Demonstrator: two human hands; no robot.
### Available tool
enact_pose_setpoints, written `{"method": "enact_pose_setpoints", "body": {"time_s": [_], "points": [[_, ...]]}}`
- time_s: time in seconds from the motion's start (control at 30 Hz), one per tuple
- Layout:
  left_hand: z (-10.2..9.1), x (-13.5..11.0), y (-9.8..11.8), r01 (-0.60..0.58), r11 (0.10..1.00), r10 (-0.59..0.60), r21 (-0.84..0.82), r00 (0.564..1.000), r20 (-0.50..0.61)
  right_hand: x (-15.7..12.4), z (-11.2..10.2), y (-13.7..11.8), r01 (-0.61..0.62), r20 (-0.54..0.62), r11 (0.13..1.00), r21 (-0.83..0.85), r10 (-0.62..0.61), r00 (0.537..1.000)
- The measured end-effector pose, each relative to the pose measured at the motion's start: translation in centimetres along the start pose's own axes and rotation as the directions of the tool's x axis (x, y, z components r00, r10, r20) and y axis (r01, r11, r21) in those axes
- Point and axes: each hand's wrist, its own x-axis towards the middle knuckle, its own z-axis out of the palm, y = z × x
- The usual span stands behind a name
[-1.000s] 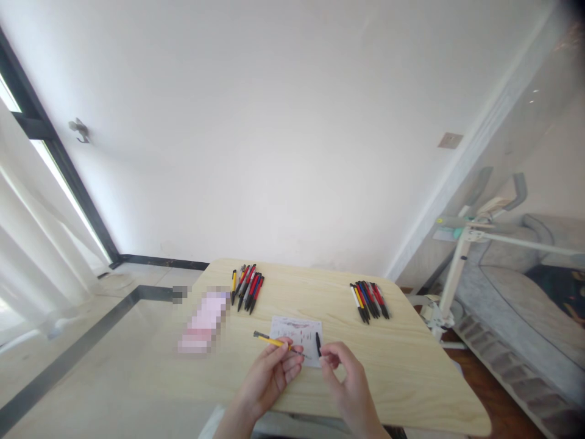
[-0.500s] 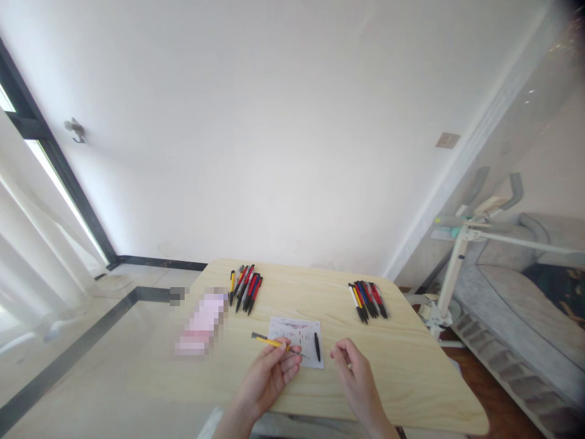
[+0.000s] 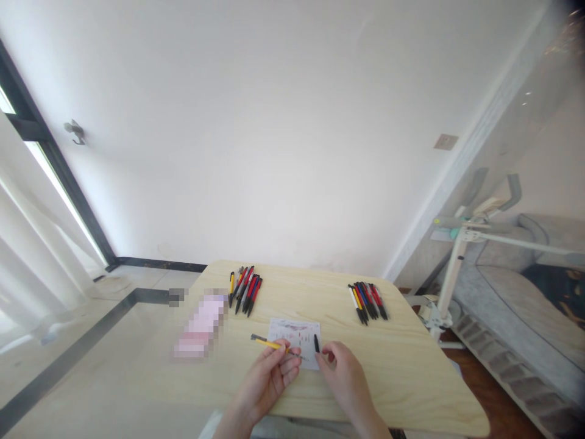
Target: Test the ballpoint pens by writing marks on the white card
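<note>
My left hand (image 3: 269,375) pinches a yellow pen barrel (image 3: 269,342) with a grey end between thumb and fingers. A thin refill tip (image 3: 299,355) sticks out of it toward the right, with no black front part around it. Below lies a small printed paper sheet (image 3: 287,328), partly covered by the hand. On the sheet's right side lies a black tapered pen part (image 3: 316,342). My right hand (image 3: 342,369) is at that part, thumb and forefinger slightly apart, fingertips covering its lower end.
A bunch of red, black, grey and yellow pens (image 3: 249,291) lies at the table's back left. Another pen row (image 3: 368,302) lies at the back right. A blurred pink item (image 3: 201,323) is at left. Behind the wooden table (image 3: 301,286) stands a white wall (image 3: 283,152).
My right hand has moved left and reached the black pen part, its curled fingers parting a little. My left hand with the yellow pen barrel has hardly moved.
</note>
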Motion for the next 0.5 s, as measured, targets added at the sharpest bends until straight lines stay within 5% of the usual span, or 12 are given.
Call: {"method": "enact_pose_setpoints", "body": {"time_s": [0.5], "points": [[0.39, -0.12, 0.19, 0.002, 1.000, -0.002, -0.006, 1.000, -0.022, -0.16, 0.89, 0.04, 0.025, -0.076, 0.991, -0.129, -0.035, 0.997]]}}
